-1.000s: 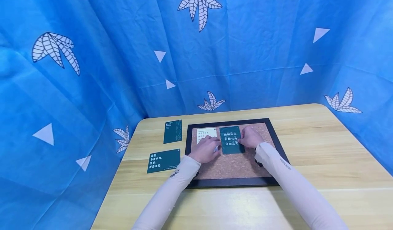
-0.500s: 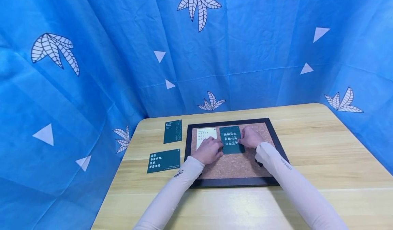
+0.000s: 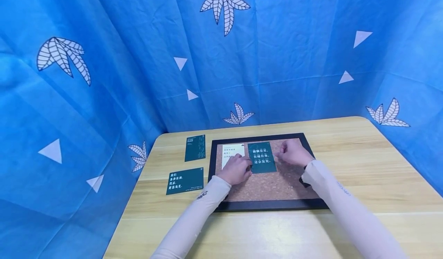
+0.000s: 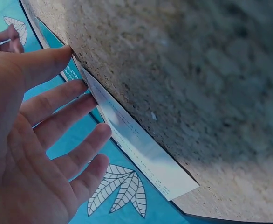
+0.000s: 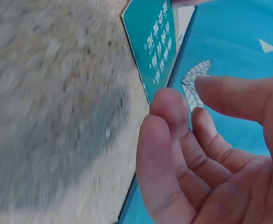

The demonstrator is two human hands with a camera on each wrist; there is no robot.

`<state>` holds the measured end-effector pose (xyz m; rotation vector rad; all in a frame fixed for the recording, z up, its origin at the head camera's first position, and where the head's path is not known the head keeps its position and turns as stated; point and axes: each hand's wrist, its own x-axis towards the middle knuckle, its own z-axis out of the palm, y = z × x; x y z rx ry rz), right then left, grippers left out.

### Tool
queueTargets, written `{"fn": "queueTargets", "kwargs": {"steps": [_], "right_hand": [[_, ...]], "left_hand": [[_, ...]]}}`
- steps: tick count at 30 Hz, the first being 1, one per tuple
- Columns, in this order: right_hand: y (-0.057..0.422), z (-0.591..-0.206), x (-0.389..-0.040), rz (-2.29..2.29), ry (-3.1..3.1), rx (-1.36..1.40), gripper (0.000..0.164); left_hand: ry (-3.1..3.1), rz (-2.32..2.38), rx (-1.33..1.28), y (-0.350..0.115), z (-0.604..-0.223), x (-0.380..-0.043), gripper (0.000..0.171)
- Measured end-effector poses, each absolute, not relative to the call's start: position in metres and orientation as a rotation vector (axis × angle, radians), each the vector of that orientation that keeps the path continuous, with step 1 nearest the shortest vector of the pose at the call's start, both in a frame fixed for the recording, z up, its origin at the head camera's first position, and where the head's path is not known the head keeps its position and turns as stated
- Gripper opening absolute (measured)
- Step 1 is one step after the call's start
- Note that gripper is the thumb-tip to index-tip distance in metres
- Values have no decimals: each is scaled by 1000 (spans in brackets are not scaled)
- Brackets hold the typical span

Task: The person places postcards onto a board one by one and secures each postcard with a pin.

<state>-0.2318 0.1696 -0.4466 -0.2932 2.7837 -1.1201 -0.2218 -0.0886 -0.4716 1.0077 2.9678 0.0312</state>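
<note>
A dark green card [image 3: 262, 157] with white characters lies on a black-framed cork board [image 3: 266, 188]. Left of it is a pale card [image 3: 232, 150], partly covered by my left hand [image 3: 237, 169]. The fingertips of that hand touch down around the neighbouring edges of the two cards; its fingers are extended in the left wrist view, where the pale card [image 4: 136, 135] shows beside them. My right hand [image 3: 295, 152] hovers just off the green card's right edge. In the right wrist view its thumb stands apart from loosely bent fingers [image 5: 155, 163], with nothing between them.
Two more green cards lie on the wooden table left of the board, an upright one [image 3: 195, 148] behind a sideways one [image 3: 185, 181]. Blue patterned cloth [image 3: 294, 59] hangs behind and left of the table [image 3: 363, 166].
My right hand has let go of the green card's right edge and drawn back to the right. My left hand shifted slightly right early on, then stayed; the green card has stayed in place.
</note>
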Motion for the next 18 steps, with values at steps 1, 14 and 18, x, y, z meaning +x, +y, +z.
{"fn": "queueTargets", "kwargs": {"steps": [1,14,18], "right_hand": [[173,-444,-229,-1109,2794,-294,21],[228,-430,-197,-1010,2852,-338,16],[246,-430,-187,-1011,2851,-324,15]], "left_hand": [[2966,34,1003,-89,-472,-222,32],[2964,63,992,-89,-474,-222,34],[2969,73,995,-89,-473,-223,33]]}}
